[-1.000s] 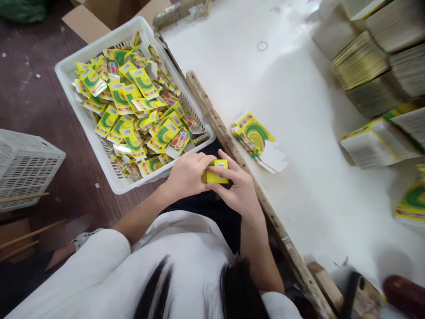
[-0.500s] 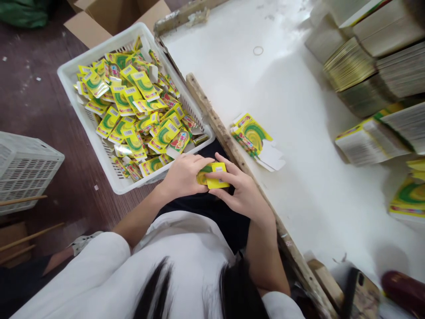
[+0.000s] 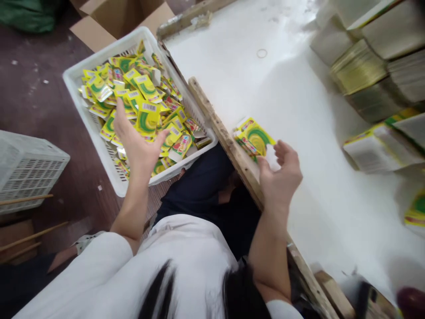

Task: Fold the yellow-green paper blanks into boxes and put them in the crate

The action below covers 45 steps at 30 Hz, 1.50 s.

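My left hand (image 3: 137,144) is over the white plastic basket (image 3: 94,155), thumb and fingers spread, holding nothing. Just beyond its fingers is a small yellow-and-green carton (image 3: 148,118), which looks larger than those around it; whether it rests on the pile or is in the air I cannot tell. Many similar small cartons (image 3: 108,126) fill the basket. On the white table (image 3: 318,195), my right hand (image 3: 282,173) reaches the white flaps of a few flat printed cartons (image 3: 254,137). Its thumb and curled fingers are apart, on either side of the flaps.
A wooden rail (image 3: 229,141) edges the table. Bundled flat cartons (image 3: 372,148) stand at the right, with a phone (image 3: 373,301) near the bottom. An open cardboard box (image 3: 96,33) lies beyond the basket, and a grey crate (image 3: 31,170) stands on the floor at left.
My hands have parted from the small carton they held together over my lap. My left hand moved left over the basket and opened; my right moved right to the flat cartons.
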Motion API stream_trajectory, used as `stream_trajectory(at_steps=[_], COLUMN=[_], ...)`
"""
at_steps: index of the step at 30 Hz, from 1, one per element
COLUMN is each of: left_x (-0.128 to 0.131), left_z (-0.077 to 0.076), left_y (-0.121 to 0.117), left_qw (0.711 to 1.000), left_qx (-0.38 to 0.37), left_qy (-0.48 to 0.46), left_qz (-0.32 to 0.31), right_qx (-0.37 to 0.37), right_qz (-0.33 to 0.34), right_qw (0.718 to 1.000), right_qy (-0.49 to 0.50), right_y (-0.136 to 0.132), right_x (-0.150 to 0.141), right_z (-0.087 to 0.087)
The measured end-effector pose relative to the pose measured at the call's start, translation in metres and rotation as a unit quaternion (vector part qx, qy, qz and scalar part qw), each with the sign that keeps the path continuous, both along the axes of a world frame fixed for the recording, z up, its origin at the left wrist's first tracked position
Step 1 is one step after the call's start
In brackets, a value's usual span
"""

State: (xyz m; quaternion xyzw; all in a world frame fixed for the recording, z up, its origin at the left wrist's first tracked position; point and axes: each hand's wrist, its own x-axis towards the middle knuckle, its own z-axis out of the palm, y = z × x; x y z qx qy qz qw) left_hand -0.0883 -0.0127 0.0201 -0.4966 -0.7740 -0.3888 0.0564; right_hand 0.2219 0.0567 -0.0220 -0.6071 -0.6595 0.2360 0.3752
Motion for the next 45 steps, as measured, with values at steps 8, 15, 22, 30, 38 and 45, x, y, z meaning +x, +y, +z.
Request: stream_trajectory(at_steps=[8, 15, 22, 30, 38, 45], left_x=[0.054, 0.092, 0.119, 0.113, 0.109, 0.094], left_z=[-0.018, -0.023, -0.006, -0.004, -0.012, 0.007], left_y=[-0.011, -0.015, -0.006, -0.012, -0.008, -0.014], left_qw=[0.949, 0.811, 0.780, 0.768, 0.837, 0.900], left_qx=[-0.124, -0.085, 0.028, 0.014, 0.026, 0.027], left_qy=[-0.142, -0.423, -0.588, -0.575, -0.502, -0.373], left_qz=[-0.252, -0.395, -0.214, -0.280, -0.215, -0.226], right_qx=[-0.011, -0.011, -0.163, -0.159, -0.121, 0.064], right_qz=[-0.039, 0.051, 0.319, 0.203, 0.166, 0.066], right_qw=[0.997, 0.972, 0.872, 0.901, 0.928, 0.986], right_qy=[-0.064, 0.231, 0.333, 0.349, 0.310, 0.138], right_y=[0.013, -0.025, -0.083, -0.071, -0.067, -0.050], right_x=[0.000, -0.027, -0.074, -0.068, -0.062, -0.034], right_z=[-0.020, 0.026, 0.039, 0.030, 0.032, 0.033])
